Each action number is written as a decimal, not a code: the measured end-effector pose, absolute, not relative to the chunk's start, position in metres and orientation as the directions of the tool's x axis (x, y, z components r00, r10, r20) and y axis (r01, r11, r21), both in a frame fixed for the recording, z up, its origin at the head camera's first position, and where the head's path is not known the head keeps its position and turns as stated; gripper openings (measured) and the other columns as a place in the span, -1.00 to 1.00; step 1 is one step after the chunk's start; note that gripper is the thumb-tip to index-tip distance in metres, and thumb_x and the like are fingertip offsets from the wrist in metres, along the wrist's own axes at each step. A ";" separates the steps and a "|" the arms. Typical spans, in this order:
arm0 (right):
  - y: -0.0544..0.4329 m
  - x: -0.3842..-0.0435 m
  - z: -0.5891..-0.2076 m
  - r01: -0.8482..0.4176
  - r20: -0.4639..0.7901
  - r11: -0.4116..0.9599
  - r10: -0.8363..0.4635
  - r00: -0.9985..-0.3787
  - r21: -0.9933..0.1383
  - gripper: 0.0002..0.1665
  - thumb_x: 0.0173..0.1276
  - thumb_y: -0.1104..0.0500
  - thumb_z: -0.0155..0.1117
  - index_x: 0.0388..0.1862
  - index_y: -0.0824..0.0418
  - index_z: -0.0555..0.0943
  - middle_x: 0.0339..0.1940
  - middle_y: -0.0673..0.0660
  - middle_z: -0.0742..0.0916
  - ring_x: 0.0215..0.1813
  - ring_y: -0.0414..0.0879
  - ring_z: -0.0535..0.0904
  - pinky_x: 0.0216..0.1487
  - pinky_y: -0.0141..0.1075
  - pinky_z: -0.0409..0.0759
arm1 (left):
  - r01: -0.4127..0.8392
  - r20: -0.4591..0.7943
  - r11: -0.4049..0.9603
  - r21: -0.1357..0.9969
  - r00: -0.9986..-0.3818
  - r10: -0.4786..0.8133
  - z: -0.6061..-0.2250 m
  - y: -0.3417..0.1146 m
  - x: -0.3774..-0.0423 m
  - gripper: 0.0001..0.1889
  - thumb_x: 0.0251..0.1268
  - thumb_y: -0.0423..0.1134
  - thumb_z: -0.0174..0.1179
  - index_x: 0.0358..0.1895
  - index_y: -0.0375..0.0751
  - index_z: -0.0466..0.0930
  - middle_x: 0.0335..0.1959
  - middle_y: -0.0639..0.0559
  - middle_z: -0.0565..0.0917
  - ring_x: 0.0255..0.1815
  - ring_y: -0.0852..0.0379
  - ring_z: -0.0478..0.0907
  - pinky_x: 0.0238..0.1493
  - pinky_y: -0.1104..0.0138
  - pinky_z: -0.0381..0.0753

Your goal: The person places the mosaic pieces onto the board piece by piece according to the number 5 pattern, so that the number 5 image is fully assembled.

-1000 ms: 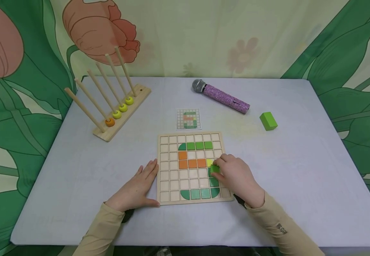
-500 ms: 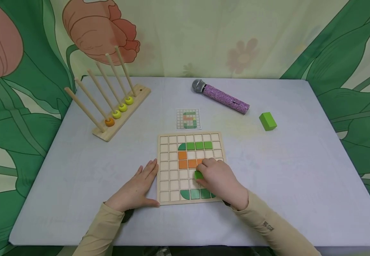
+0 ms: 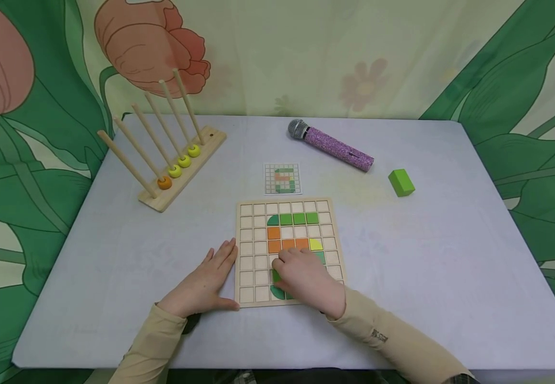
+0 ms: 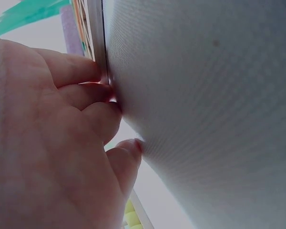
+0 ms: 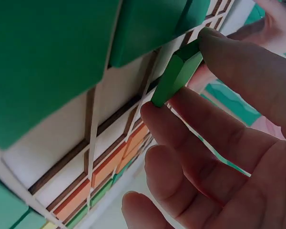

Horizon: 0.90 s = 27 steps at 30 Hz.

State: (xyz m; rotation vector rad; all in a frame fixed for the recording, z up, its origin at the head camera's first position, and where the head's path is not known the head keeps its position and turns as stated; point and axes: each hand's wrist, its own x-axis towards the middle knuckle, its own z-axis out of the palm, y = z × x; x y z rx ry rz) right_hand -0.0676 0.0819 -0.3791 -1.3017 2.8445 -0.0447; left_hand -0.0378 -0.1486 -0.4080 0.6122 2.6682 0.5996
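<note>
A wooden grid board (image 3: 247,278) lies on the table with green, orange and yellow tiles set in several of its cells. My right hand (image 3: 310,278) is over the lower part of the board. Its thumb and fingers pinch a green square tile (image 5: 177,74), held tilted at the grid in the right wrist view. Just below that tile is a dark green rounded tile (image 3: 277,292). The right hand hides several lower cells. My left hand (image 3: 204,281) rests on the table, fingers extended, fingertips touching the board's left edge.
Behind the board lies a small pattern card (image 3: 283,178). A purple glittery microphone (image 3: 337,148) and a green block (image 3: 401,182) are farther back to the right. On the left stands a wooden peg stand (image 3: 164,202) with yellow and orange beads.
My right hand has carried the green tile leftward and nearer the front, from the board's right side to its lower left cells. The left hand has stayed put.
</note>
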 end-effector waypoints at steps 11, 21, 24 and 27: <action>0.074 -0.068 -0.380 -0.748 -0.036 0.664 -0.748 -0.663 -0.009 -0.67 -0.03 -0.10 0.45 -0.39 0.06 0.61 -0.48 -0.07 0.58 -0.43 -0.16 0.48 -0.51 -0.41 0.29 | 0.334 -0.229 0.820 0.464 -0.850 0.475 -0.408 -0.149 -0.038 0.21 -0.32 0.08 0.50 0.38 -0.50 0.00 0.46 -0.30 -0.05 0.48 -0.17 -0.11 0.41 -0.07 -0.01; 0.074 -0.067 -0.381 -0.730 -0.047 0.683 -0.730 -0.682 -0.018 -0.66 -0.04 -0.11 0.45 -0.39 0.07 0.62 -0.48 -0.07 0.58 -0.41 -0.16 0.49 -0.47 -0.40 0.33 | 0.333 -0.229 0.816 0.472 -0.848 0.478 -0.407 -0.149 -0.038 0.21 -0.31 0.07 0.50 0.38 -0.51 -0.01 0.46 -0.30 -0.06 0.48 -0.17 -0.11 0.41 -0.07 -0.01; 0.074 -0.067 -0.381 -0.732 -0.034 0.682 -0.732 -0.681 -0.015 -0.66 -0.05 -0.11 0.46 -0.41 0.07 0.62 -0.50 -0.08 0.57 -0.43 -0.17 0.47 -0.49 -0.42 0.29 | 0.332 -0.229 0.815 0.475 -0.847 0.479 -0.407 -0.149 -0.038 0.21 -0.31 0.07 0.50 0.38 -0.51 -0.01 0.46 -0.30 -0.07 0.48 -0.17 -0.12 0.41 -0.07 -0.02; 0.074 -0.067 -0.382 -0.734 -0.027 0.680 -0.734 -0.679 -0.010 -0.65 -0.06 -0.13 0.46 -0.43 0.06 0.61 -0.52 -0.08 0.55 -0.45 -0.18 0.45 -0.51 -0.44 0.24 | 0.330 -0.232 0.815 0.476 -0.847 0.479 -0.407 -0.149 -0.038 0.21 -0.31 0.07 0.50 0.38 -0.51 -0.01 0.47 -0.30 -0.07 0.48 -0.17 -0.12 0.42 -0.07 -0.02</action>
